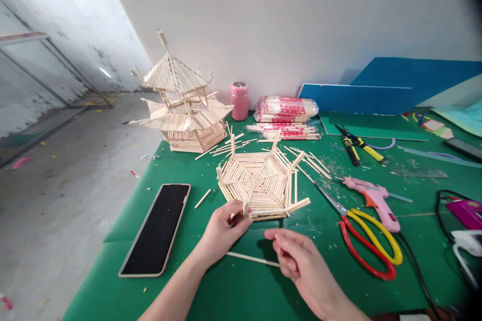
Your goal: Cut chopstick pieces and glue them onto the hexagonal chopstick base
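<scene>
Left hand (228, 225) on a six-sided wooden stick frame (259, 180), right hand (301, 266) just off its near edge.

The left hand's thumb and fingers pinch the frame's near left corner; the right hand's fingers are curled, a pinch there impossible to tell. The flat, ribbed frame lies mid-table, a thin pale stick (254, 259) near it. Around: a tiered stick pagoda (184, 105) far left, smooth black phone (156, 230) left, red-and-yellow-handled metal scissors (361, 238) right, green table (211, 291) beneath.

Phone (156, 230) face-up, screen dark; pink bottle (240, 104) upright near pale partition (256, 25); blue boards (357, 99) farther right.
</scene>
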`<move>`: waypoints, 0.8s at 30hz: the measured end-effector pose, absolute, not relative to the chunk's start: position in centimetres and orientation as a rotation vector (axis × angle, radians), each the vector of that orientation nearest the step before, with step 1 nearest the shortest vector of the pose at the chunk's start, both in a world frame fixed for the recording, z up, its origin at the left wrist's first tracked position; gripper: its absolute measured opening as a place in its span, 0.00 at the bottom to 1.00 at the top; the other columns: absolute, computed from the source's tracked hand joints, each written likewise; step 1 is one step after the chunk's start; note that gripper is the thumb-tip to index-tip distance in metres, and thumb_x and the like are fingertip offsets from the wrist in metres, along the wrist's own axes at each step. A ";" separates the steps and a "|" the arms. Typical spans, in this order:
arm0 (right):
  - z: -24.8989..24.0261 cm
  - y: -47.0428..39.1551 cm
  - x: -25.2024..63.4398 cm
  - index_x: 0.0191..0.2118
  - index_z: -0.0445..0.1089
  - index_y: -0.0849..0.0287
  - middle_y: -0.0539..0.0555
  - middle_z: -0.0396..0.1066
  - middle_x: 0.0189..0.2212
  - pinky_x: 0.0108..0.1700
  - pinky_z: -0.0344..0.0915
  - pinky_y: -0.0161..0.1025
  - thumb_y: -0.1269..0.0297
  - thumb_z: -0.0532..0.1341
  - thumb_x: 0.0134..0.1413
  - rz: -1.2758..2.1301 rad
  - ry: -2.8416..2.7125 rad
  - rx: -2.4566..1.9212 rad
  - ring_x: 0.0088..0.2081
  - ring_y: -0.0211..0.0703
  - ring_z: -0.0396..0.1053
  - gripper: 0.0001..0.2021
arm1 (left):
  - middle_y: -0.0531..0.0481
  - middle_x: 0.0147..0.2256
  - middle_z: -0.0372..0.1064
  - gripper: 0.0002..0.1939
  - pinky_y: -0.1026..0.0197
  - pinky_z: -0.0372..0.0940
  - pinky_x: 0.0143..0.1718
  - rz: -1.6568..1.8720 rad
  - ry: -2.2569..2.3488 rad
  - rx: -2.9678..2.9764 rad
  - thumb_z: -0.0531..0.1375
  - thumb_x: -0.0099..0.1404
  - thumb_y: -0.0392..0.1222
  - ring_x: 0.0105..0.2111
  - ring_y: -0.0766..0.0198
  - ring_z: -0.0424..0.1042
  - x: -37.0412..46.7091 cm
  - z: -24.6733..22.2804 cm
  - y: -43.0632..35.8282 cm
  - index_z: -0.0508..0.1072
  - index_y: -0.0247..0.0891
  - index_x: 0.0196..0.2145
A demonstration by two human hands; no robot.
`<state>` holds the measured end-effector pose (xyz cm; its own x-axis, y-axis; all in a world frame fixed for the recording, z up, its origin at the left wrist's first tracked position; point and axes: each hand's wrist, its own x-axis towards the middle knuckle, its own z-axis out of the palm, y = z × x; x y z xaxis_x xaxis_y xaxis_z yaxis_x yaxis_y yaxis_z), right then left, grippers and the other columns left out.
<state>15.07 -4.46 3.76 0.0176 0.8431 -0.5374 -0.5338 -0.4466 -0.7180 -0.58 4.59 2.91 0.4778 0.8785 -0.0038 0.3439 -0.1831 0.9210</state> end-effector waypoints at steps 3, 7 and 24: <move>3.5 -5.5 17.7 0.35 0.72 0.62 0.46 0.56 0.20 0.21 0.42 0.30 0.56 0.62 0.46 1.455 -0.477 -1.299 0.19 0.26 0.46 0.14 | 0.49 0.28 0.65 0.07 0.63 0.57 0.29 0.677 1.045 1.741 0.56 0.57 0.40 0.27 0.65 0.63 -0.6 2.8 4.6 0.70 0.33 0.31; 2.9 -5.4 21.5 0.41 0.69 0.57 0.48 0.60 0.25 0.26 0.52 0.31 0.55 0.61 0.48 0.996 -0.678 -1.471 0.25 0.32 0.54 0.16 | 0.49 0.28 0.64 0.07 0.64 0.57 0.29 0.675 1.030 1.723 0.56 0.57 0.41 0.27 0.65 0.61 -0.6 2.5 4.6 0.70 0.34 0.31; 0.5 -0.4 23.8 0.43 0.66 0.58 0.47 0.59 0.23 0.25 0.56 0.33 0.62 0.54 0.55 0.338 -1.170 -1.401 0.23 0.34 0.56 0.12 | 0.54 0.27 0.62 0.08 0.66 0.55 0.27 0.675 0.982 1.655 0.58 0.58 0.43 0.26 0.68 0.58 -1.1 1.1 4.7 0.69 0.37 0.34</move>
